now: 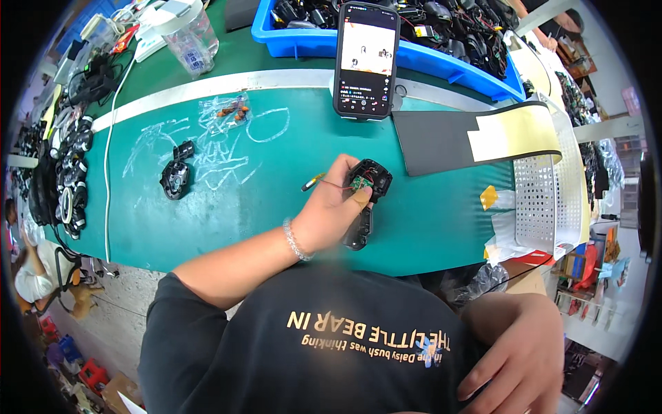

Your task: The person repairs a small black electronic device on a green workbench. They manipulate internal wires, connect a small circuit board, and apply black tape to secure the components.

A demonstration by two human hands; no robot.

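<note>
My left hand (327,214) grips an opened black plastic handheld device (358,231) over the green table, its thumb pressed by a small green circuit board (360,183). Thin red wires show inside the housing. A small cylinder with a yellow band (312,181) hangs out on wires to the left. At the lower right, my right hand (514,369) is close to my body, away from the table; its fingers are slightly bent and apart, holding nothing visible. Further left lie a black plastic shell (175,181) and a small black piece (184,150).
A phone (365,62) stands upright before a blue bin (296,45) full of black devices. A clear bag (226,112) holds small orange-brown parts. To the right are a black sheet with yellow backing (438,141) and a white perforated basket (536,200). Black devices (72,172) line the left edge.
</note>
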